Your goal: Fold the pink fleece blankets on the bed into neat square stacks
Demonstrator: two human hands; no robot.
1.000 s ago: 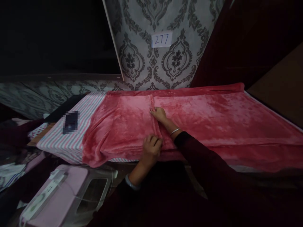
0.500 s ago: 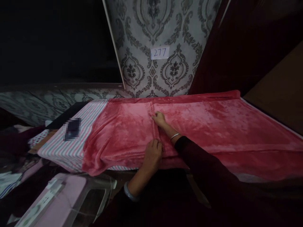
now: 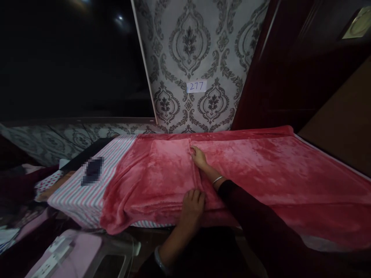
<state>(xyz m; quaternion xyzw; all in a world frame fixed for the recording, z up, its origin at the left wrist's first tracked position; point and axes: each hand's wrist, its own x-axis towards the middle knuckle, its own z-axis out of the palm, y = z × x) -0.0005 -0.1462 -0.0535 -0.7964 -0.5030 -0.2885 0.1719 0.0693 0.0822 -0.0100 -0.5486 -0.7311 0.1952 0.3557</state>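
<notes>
Pink fleece blanket lay spread flat under both hands. Its fold ridge ran near-to-far. L hand was curled, gripping ridge's near end at blanket edge. R hand sat on far end, straight ahead of L; pinching or just resting, couldn't tell.

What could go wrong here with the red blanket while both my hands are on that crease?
The blanket hangs over the near edge at the left corner, so it may slide off if the left hand tugs. The crease between it and the right hand may skew. The dark object on the striped sheet could get dragged.
</notes>
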